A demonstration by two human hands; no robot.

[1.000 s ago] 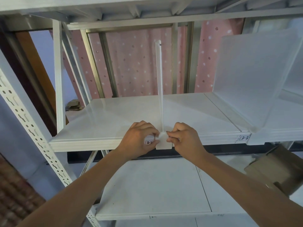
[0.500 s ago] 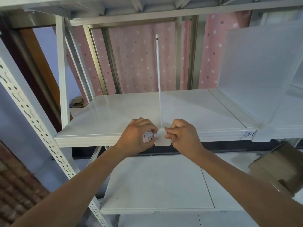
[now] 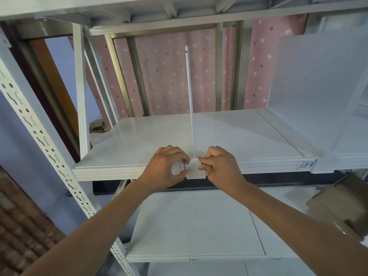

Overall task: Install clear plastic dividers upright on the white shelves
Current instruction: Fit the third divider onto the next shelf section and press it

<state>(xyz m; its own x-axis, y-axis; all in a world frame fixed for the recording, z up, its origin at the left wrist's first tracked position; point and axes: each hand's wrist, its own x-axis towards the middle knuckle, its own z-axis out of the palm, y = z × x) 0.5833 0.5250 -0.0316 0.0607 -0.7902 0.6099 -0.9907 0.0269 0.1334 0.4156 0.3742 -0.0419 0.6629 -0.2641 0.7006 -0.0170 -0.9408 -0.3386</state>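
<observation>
A clear plastic divider (image 3: 189, 100) stands upright and edge-on at the middle of the white shelf (image 3: 139, 144). Its white front foot (image 3: 195, 170) hangs over the shelf's front lip. My left hand (image 3: 166, 166) pinches the foot from the left, and my right hand (image 3: 220, 166) pinches it from the right. A second, frosted divider (image 3: 314, 84) stands upright on the shelf further right, by a label reading 3-3 (image 3: 308, 164).
A perforated white upright (image 3: 45, 148) runs diagonally at the left. A lower white shelf (image 3: 195, 226) lies beneath my arms. A cardboard box (image 3: 342, 204) sits at the lower right. Behind the rack hangs a pink dotted curtain (image 3: 165, 72). Another shelf closes the space overhead.
Both hands stay pinched on the divider's front foot. The view has shifted slightly, so the divider looks a little more upright and centred; the divider itself has hardly moved.
</observation>
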